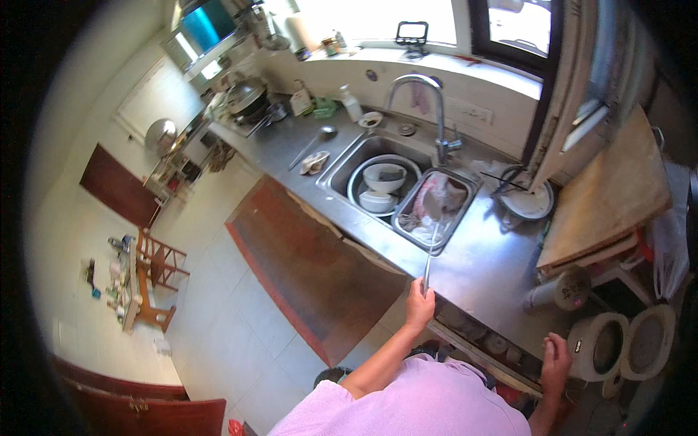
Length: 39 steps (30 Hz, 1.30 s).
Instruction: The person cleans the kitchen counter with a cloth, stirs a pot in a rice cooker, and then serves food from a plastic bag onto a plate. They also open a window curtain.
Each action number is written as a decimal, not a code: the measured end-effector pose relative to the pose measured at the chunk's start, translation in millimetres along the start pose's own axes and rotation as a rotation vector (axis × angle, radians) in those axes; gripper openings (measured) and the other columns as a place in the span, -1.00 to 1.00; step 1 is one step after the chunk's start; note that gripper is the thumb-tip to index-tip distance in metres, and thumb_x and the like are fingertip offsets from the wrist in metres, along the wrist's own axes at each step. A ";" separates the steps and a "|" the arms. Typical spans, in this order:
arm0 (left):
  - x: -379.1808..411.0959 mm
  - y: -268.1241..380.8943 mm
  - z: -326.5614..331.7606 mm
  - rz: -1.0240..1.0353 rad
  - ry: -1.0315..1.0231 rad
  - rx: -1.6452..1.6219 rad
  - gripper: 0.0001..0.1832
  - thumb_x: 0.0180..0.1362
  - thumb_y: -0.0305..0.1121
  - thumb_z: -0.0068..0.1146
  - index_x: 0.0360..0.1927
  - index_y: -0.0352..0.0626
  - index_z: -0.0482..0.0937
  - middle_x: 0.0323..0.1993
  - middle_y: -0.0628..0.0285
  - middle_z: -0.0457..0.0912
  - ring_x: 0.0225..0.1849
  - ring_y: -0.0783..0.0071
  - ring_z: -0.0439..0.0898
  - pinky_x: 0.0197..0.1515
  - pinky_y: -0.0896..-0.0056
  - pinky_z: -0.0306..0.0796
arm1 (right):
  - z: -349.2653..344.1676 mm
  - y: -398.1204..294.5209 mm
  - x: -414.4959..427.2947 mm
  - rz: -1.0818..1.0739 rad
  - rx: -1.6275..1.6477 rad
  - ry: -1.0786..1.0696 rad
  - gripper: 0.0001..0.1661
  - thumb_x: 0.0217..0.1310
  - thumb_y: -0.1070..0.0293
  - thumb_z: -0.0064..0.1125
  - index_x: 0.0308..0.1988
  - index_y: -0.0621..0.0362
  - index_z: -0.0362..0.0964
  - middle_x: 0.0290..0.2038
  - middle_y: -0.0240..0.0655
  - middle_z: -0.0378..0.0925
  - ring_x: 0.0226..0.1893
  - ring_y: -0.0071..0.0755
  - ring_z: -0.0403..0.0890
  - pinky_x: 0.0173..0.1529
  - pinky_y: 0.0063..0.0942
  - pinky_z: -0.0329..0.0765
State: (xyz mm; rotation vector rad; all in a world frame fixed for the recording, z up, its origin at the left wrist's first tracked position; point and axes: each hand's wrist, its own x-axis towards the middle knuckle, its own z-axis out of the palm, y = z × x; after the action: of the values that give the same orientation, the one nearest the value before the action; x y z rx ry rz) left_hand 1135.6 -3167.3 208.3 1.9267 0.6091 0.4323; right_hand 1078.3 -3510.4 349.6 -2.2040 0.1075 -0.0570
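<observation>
My left hand is closed around the handle of a long metal spatula, whose flat blade hangs over the small sink basin. Crumpled plastic bags lie in that basin. In the larger basin beside it, a round metal bowl holds white bowls. My right hand is by the counter's front edge near a white rice cooker with its lid raised; its fingers are slightly bent and hold nothing visible. A curved metal faucet stands behind the basins.
On the steel counter lie a ladle and a cloth; a soap bottle stands behind. A pot and a wooden board are at the right, a lidded wok at the far left. A mat lies on the floor.
</observation>
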 end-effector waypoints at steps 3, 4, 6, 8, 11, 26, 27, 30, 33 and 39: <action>4.3 10.2 -23.7 0.093 0.013 0.093 -0.55 0.07 -0.38 0.08 0.08 -0.16 0.36 -0.12 -0.03 0.50 -0.08 0.08 0.51 -0.03 0.22 0.38 | 44.2 -28.5 10.4 -0.214 -0.034 -0.172 -0.77 0.20 0.47 0.01 -0.12 0.25 0.43 -0.29 -0.19 0.55 -0.28 -0.38 0.56 -0.18 -0.47 0.46; 2.1 15.2 -29.1 0.136 0.016 0.114 -0.53 0.07 -0.37 0.09 0.10 -0.16 0.36 -0.08 -0.04 0.49 -0.08 0.11 0.52 -0.03 0.23 0.38 | 60.4 -36.6 11.8 -0.233 0.024 -0.244 -0.78 0.19 0.47 0.02 -0.13 0.25 0.43 -0.29 -0.18 0.55 -0.29 -0.38 0.57 -0.18 -0.48 0.47; -10.2 27.6 -34.1 0.108 0.021 0.062 -0.52 0.06 -0.38 0.10 0.11 -0.16 0.36 -0.07 -0.04 0.48 -0.06 0.09 0.50 -0.02 0.23 0.38 | 95.4 -49.9 15.2 -0.094 0.224 -0.455 -0.70 0.19 0.38 0.06 -0.08 0.26 0.43 -0.25 -0.19 0.57 -0.23 -0.32 0.57 -0.11 -0.43 0.46; -22.5 42.6 -32.8 0.105 0.034 0.014 -0.51 0.05 -0.38 0.10 0.11 -0.17 0.36 -0.06 -0.04 0.45 -0.04 0.07 0.48 -0.01 0.23 0.37 | 130.5 -59.6 20.8 0.093 0.360 -0.677 -0.60 0.29 0.26 -0.04 0.02 0.29 0.36 -0.11 -0.20 0.53 -0.09 -0.38 0.51 0.02 -0.47 0.40; -51.0 61.0 -33.2 0.140 0.055 0.033 -0.51 0.07 -0.39 0.09 0.11 -0.18 0.35 -0.06 -0.02 0.45 -0.05 0.06 0.47 -0.01 0.22 0.36 | 180.0 -66.3 30.3 0.157 0.565 -0.874 -0.50 0.36 0.16 -0.16 0.14 0.26 0.25 -0.04 -0.27 0.45 0.01 -0.45 0.42 0.04 -0.53 0.36; -82.5 33.6 -89.2 -0.228 -0.339 -0.367 -0.66 0.28 -0.35 -0.08 0.09 -0.23 0.41 -0.31 0.28 0.53 -0.47 0.72 0.41 -0.33 0.66 0.37 | 238.3 -42.7 51.3 0.585 0.845 -1.087 -0.73 0.32 0.22 -0.10 -0.18 0.22 0.30 -0.34 -0.28 0.51 -0.42 -0.41 0.60 -0.40 -0.43 0.58; -73.9 28.3 -94.9 -0.243 -0.324 -0.309 -0.67 0.28 -0.35 -0.06 0.09 -0.22 0.42 -0.31 0.27 0.54 -0.47 0.71 0.42 -0.33 0.64 0.38 | 241.8 -41.4 58.4 0.605 0.829 -1.044 -0.72 0.31 0.21 -0.11 -0.16 0.22 0.29 -0.34 -0.26 0.51 -0.49 -0.42 0.58 -0.44 -0.41 0.57; -29.6 5.2 -112.7 -0.306 -0.326 -0.290 -0.70 0.27 -0.37 -0.07 0.05 -0.24 0.42 -0.28 0.22 0.56 -0.47 0.67 0.46 -0.33 0.63 0.38 | 263.6 -40.2 89.9 0.569 0.665 -0.861 -0.72 0.30 0.20 -0.10 -0.18 0.20 0.28 -0.41 -0.28 0.49 -0.61 -0.48 0.50 -0.54 -0.46 0.49; 36.1 -25.8 -135.2 -0.361 -0.303 -0.327 -0.72 0.24 -0.42 -0.06 0.01 -0.23 0.45 -0.29 0.23 0.57 -0.49 0.65 0.47 -0.32 0.61 0.40 | 291.3 -38.9 117.8 0.434 0.480 -0.664 -0.73 0.30 0.19 -0.09 -0.23 0.19 0.30 -0.50 -0.31 0.47 -0.68 -0.53 0.42 -0.60 -0.50 0.41; 257.1 -99.4 -203.9 -0.334 -0.187 -0.266 -0.71 0.24 -0.39 -0.05 0.02 -0.22 0.44 -0.35 0.30 0.54 -0.50 0.67 0.46 -0.42 0.62 0.38 | 335.2 -51.2 164.5 0.140 0.165 -0.056 -0.75 0.24 0.26 0.01 -0.23 0.24 0.35 -0.53 -0.32 0.46 -0.55 -0.41 0.46 -0.43 -0.38 0.44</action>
State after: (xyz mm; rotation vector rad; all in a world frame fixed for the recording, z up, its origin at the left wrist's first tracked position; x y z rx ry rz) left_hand 1209.5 -2832.6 208.9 1.5552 0.6970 0.1122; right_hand 1271.8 -3227.9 192.3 -2.0259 0.2183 0.0717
